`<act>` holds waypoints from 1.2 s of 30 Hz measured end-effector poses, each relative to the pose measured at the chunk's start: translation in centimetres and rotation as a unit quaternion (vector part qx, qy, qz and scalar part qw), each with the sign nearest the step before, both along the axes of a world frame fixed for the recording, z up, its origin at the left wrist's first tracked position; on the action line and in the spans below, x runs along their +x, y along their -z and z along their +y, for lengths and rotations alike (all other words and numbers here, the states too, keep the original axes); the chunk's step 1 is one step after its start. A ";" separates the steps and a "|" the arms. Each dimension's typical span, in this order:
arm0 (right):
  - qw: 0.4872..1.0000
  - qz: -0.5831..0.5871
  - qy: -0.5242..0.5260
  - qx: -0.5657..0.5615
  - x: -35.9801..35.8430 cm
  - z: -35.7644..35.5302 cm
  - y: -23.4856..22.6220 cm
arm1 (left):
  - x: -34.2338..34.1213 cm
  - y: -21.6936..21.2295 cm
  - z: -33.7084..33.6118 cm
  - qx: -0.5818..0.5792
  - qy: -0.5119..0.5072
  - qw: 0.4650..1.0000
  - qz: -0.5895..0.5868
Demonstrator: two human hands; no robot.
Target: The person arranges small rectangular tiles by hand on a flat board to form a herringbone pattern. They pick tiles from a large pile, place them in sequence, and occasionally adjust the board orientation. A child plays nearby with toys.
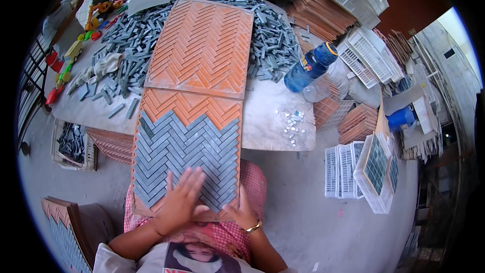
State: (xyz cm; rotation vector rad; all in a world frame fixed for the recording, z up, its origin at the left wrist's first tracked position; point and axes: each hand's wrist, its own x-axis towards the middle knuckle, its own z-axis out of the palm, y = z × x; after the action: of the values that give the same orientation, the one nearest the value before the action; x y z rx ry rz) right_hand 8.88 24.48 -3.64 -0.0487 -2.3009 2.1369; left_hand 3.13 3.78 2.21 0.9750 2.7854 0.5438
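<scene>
An orange herringbone-grooved tray (189, 112) rests across my lap and against the table, its lower part filled with grey-blue strip tiles (189, 146). The tiles end in a zigzag, with bare orange grooves beyond. My left hand (181, 199) lies flat on the lower tiles, fingers spread, holding nothing. At the tray's lower right corner, my right hand (242, 213) has its thumb over the edge and its fingers along the side, gripping the corner; some fingertips are hidden. A second orange tray (202, 45), with its grooves unfilled, overlaps the far end of the first.
Loose strip tiles (134, 45) are heaped on the table (273, 136). A blue bottle (308, 68) stands right of the trays, near small pale pieces (292, 126). White gloves (96, 73) and toys (73, 53) lie left. White crates (343, 169) stand at right, a tile-filled crate (76, 144) at left.
</scene>
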 end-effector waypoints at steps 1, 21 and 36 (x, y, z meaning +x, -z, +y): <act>0.999 -0.013 0.005 -0.039 -0.1 -0.5 -0.9 | -0.6 -0.7 -1.3 0.034 -0.029 0.998 -0.033; 0.716 0.204 -0.356 0.565 -2.3 -6.4 -3.1 | 0.5 1.1 -14.6 0.172 -0.329 0.927 -0.059; 0.738 0.173 -0.368 0.539 -5.8 -10.2 -3.8 | 0.5 2.2 -15.2 0.207 -0.345 0.912 -0.083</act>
State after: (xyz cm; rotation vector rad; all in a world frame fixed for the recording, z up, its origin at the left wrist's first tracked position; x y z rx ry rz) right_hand 3.10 14.27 0.17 1.2773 -3.0978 0.3739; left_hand 3.62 -11.40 0.06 -0.0757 2.8468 1.2709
